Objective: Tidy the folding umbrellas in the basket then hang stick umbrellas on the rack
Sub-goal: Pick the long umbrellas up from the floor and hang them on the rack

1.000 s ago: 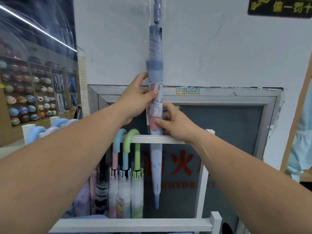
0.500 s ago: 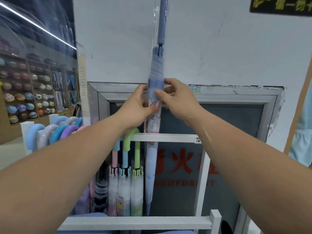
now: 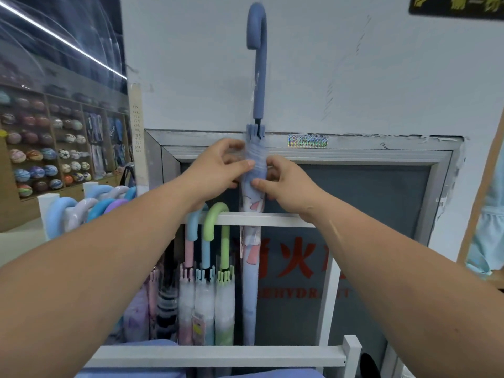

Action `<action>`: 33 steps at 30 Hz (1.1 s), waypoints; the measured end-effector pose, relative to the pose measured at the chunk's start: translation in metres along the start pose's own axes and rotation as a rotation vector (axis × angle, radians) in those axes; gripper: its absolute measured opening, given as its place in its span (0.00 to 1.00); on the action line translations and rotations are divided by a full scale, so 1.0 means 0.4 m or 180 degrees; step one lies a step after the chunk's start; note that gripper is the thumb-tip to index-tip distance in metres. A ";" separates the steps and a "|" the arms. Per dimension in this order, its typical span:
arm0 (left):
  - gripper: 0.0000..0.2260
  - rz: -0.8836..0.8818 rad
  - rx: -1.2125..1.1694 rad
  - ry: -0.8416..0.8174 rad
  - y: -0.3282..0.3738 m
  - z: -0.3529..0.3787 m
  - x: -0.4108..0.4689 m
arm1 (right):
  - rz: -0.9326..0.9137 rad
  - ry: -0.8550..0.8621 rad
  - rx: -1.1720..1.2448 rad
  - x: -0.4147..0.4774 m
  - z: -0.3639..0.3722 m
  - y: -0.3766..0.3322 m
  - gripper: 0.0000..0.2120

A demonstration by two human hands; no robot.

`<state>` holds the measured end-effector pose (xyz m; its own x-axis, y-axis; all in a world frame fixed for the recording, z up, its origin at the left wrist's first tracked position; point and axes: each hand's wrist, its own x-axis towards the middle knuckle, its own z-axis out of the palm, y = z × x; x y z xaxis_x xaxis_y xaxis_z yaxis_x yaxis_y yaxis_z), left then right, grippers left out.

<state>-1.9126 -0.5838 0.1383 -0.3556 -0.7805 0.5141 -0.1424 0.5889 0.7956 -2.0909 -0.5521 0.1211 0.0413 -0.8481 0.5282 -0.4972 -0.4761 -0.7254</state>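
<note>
Blue stick umbrella (image 3: 250, 282), wrapped in a clear plastic sleeve, held upright behind the upper white rail (image 3: 261, 220) of the rack; its curved blue handle (image 3: 257, 36) stands well above the rail, against the white wall (image 3: 191, 64). Left hand (image 3: 218, 170) grasps the folded canopy just under the rib tips, thumb laid across the front. Right hand (image 3: 283, 184) grips the same section from the other side, slightly lower, fingertips touching the fabric. Both hands sit above the rail. Umbrella tip reaches down near the lower white rail (image 3: 218, 356). Left of it, three umbrellas hang by their hooks from the upper rail: pink shaft (image 3: 189, 252), light blue shaft (image 3: 205, 255), green handle (image 3: 216, 222). More pastel hooked handles (image 3: 90, 205) crowd a rail farther left.
</note>
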 end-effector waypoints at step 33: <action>0.16 -0.0641 0.0939 -0.0455 -0.017 0.012 -0.001 | -0.0127 -0.0081 0.0526 0.077 -0.114 -0.200 0.32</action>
<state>-1.9161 -0.5865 0.1312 -0.4158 -0.8619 0.2904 -0.4747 0.4780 0.7390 -2.0897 -0.5296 0.2155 0.0813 -0.8324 0.5482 -0.3456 -0.5394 -0.7679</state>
